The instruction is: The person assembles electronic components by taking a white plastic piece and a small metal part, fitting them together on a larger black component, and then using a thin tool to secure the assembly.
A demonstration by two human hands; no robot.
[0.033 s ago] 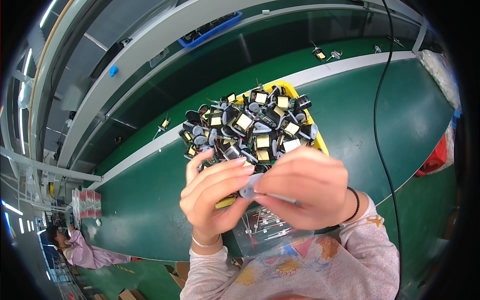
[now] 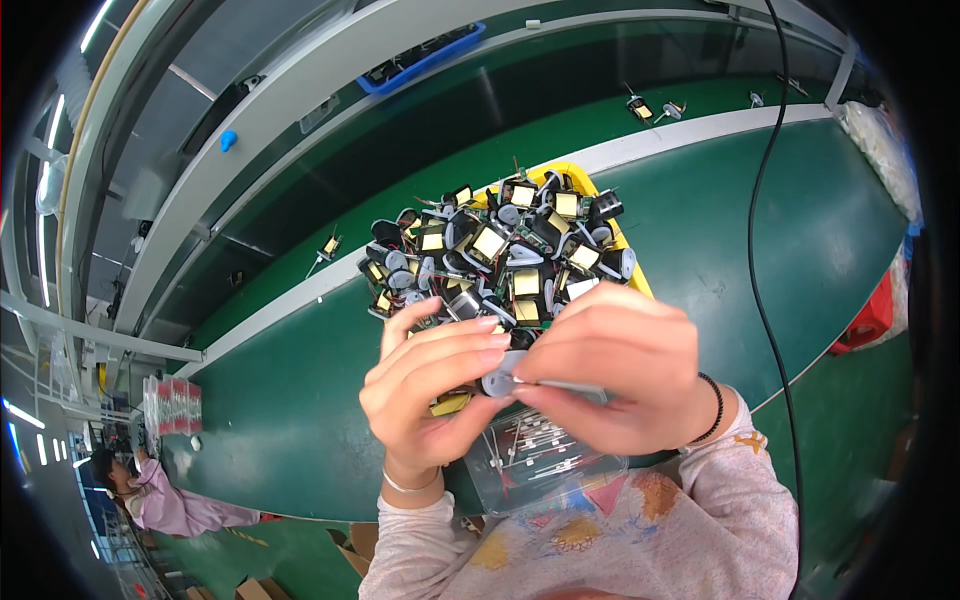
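Lying between the two hands: one grey disc-faced part (image 2: 497,383), raised over the near middle of the green worktop (image 2: 720,230), its round face partly exposed. Anything behind the disc is hidden by the fingers.

Item, thin pale rod (image 2: 568,384): meets or nearly meets the disc's right side; contact itself too covered to tell. Long axis roughly left to right, dipping slightly rightward, more along the worktop's near edge than across it.

Left hand (image 2: 425,385): on the disc's left, nearer hand to it by coverage. Thumb below, long fingers above, closed about the part; little finger lifted apart.

Right hand (image 2: 622,365): on the disc's right, slightly blurred. Thumb and forefinger pinched together on the rod, tips against or just beside the disc face. Relation of note: disc left of these fingertips, rod running back rightward beneath the hand.

Clear plastic tray (image 2: 485,492): below the hands, by the worktop's near edge, holding white-ended leads (image 2: 530,450).

Yellow tub (image 2: 640,270): beyond the hands, toward the far edge, heaped with black-and-grey assemblies (image 2: 490,243) bearing pale yellow pads.

Black cable (image 2: 757,270): right of the tub, crossing from far edge to near.
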